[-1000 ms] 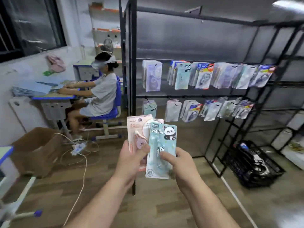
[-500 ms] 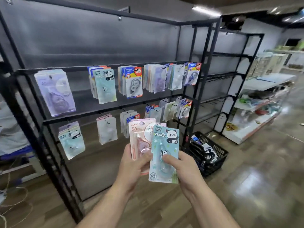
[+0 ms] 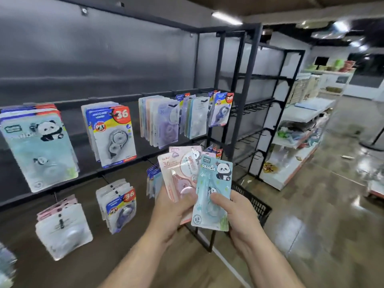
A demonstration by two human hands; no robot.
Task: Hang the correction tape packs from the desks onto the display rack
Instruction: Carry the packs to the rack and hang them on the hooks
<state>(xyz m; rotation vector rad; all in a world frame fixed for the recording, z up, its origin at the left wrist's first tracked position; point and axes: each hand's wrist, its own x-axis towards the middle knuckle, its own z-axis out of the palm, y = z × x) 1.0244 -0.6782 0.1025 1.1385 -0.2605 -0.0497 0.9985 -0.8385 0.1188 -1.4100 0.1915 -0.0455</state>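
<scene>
The blue panda pack (image 3: 212,194) stands upright in my right hand (image 3: 239,217). The thumb pinches its lower front. Its long axis runs vertically, with the hanging end uppermost and clear of the fingers. My left hand (image 3: 170,213) grips a fan of pink packs (image 3: 178,173), which lie just behind the blue one and overlap it.

The matching panda stack (image 3: 39,150) hangs from the upper rail of the display rack (image 3: 251,59), well to the left. That is the left hand's side, yet the right hand carries the pack, so I judge a cross-body reach is needed.

Pink stock (image 3: 62,223) hangs from the lower rail. A black basket (image 3: 255,204) sits on the glossy floor (image 3: 311,225) by the rack's foot, and white shelving (image 3: 291,167) stands beyond.
</scene>
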